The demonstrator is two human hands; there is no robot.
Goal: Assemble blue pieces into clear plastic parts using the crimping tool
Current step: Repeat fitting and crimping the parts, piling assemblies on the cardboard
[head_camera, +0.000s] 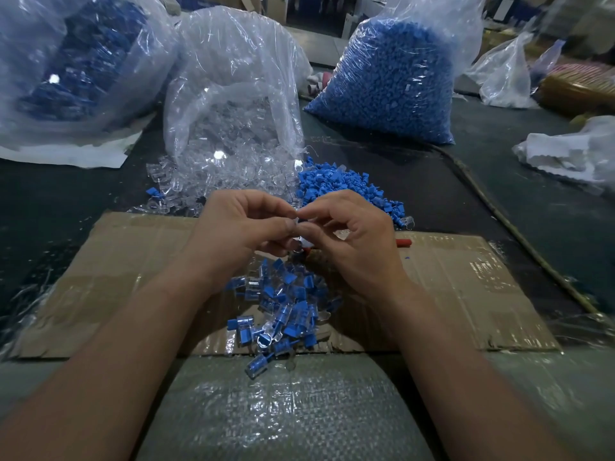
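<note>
Clear plastic part [295, 223] is at centre, over the cardboard [133, 261], pinched from both sides: left hand [239, 224] and right hand [349, 234] both curl fingertips onto it. Long axis: cannot tell. Crimping tool [403, 242] lies just right, nearer right hand.

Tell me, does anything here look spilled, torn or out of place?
Mostly a working mess. Clear parts spill from the open bag onto the dark table. The cardboard sheet has a ragged near edge, and the pile of blue-and-clear pieces runs over that edge onto the woven sack.
</note>
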